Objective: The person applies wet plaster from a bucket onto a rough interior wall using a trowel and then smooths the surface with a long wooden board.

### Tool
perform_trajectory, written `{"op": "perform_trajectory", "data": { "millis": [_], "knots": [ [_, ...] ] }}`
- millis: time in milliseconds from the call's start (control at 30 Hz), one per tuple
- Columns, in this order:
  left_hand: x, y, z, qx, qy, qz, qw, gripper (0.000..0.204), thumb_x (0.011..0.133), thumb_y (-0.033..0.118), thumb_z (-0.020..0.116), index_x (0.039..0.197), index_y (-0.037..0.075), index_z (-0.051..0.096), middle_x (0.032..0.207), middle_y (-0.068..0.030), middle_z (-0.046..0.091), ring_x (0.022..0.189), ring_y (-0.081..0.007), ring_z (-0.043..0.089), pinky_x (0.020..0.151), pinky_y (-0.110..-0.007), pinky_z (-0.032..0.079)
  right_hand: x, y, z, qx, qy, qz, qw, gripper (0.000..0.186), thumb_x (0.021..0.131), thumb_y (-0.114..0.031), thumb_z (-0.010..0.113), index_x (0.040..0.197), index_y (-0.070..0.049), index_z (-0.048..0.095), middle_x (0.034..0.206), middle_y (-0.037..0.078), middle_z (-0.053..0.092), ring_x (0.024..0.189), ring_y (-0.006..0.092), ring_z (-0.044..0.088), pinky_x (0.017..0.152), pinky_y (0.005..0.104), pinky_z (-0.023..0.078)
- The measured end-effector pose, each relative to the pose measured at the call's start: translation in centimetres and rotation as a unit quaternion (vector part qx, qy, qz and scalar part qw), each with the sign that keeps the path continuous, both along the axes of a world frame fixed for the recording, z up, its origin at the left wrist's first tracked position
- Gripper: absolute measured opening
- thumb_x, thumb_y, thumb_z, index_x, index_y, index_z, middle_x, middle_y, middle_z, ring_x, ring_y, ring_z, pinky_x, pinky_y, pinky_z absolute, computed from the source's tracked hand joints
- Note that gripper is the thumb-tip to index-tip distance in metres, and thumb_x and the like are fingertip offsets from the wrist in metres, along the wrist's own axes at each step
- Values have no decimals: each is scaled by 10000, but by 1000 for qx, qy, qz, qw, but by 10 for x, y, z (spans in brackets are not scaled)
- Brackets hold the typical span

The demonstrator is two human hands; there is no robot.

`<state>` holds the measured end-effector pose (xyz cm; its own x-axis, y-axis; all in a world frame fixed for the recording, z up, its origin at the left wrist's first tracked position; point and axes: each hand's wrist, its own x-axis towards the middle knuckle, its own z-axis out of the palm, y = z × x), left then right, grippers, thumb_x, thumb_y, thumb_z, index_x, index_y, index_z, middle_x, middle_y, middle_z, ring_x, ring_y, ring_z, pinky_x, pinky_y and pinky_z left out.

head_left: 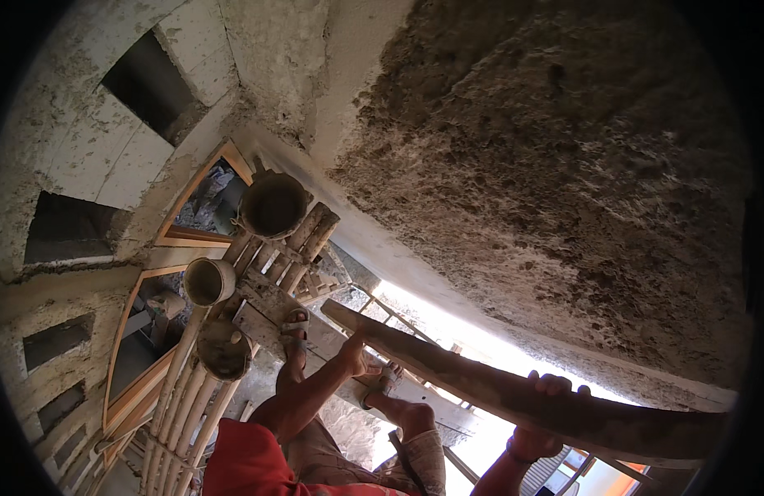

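A long, mortar-stained wooden board [473, 372] runs from the middle of the view to the lower right, under rough grey plaster [547, 190]. My left hand [353, 357] is closed on its lower edge near the left end, with most of its fingers hidden. Further right, my right hand [543, 413] grips the board, its fingers curled over the upper edge and a dark band at the wrist. Whether the board touches the plaster I cannot tell.
My sandalled feet [296, 324] are on scaffold planks [270, 302]. A dark bucket [274, 207], a pale bucket [208, 281] and a mortar-coated pan [225, 347] stand at the left, near bamboo poles [179, 413]. Wood-framed openings [163, 240] line the left wall. Bright daylight enters beyond the scaffold.
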<state>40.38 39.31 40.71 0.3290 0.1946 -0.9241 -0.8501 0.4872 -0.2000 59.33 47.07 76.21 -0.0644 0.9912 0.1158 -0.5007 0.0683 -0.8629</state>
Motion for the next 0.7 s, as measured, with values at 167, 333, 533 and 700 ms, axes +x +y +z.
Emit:
{"op": "perform_trajectory", "data": {
  "millis": [167, 333, 533, 700],
  "knots": [
    [28, 28, 50, 48, -31, 340, 939, 424, 976, 471, 509, 1161, 98, 590, 1130, -93, 652, 978, -260, 658, 825, -454, 579, 51, -12, 83, 17, 55, -70, 996, 796, 734, -237, 714, 1432, -109, 354, 1090, 152, 434, 1046, 323, 428, 1063, 569, 279],
    [21, 84, 126, 132, 82, 365, 918, 303, 984, 334, 546, 1170, 98, 588, 1087, -56, 667, 959, -226, 665, 777, -388, 599, 151, -2, 111, 108, 37, -66, 991, 606, 985, -323, 338, 1530, -91, 210, 1569, 180, 241, 1449, 374, 218, 1198, 515, 171],
    [3, 154, 175, 284, 178, 356, 872, 257, 981, 255, 568, 1164, 76, 570, 1053, -67, 650, 930, -239, 666, 779, -401, 576, 278, 10, 26, -38, -696, -322, 641, 405, 816, -95, 729, 1167, 45, 583, 1180, 133, 622, 1040, 251, 607, 953, 367, 484],
    [-24, 210, 187, 355, 255, 314, 843, 233, 972, 265, 586, 1137, 101, 581, 986, -51, 642, 835, -215, 660, 701, -374, 556, 305, 47, -65, -67, -492, -292, 817, 735, 797, 12, 753, 1401, 71, 338, 1181, 161, 598, 1055, 227, 611, 895, 329, 550]
  ]
}}
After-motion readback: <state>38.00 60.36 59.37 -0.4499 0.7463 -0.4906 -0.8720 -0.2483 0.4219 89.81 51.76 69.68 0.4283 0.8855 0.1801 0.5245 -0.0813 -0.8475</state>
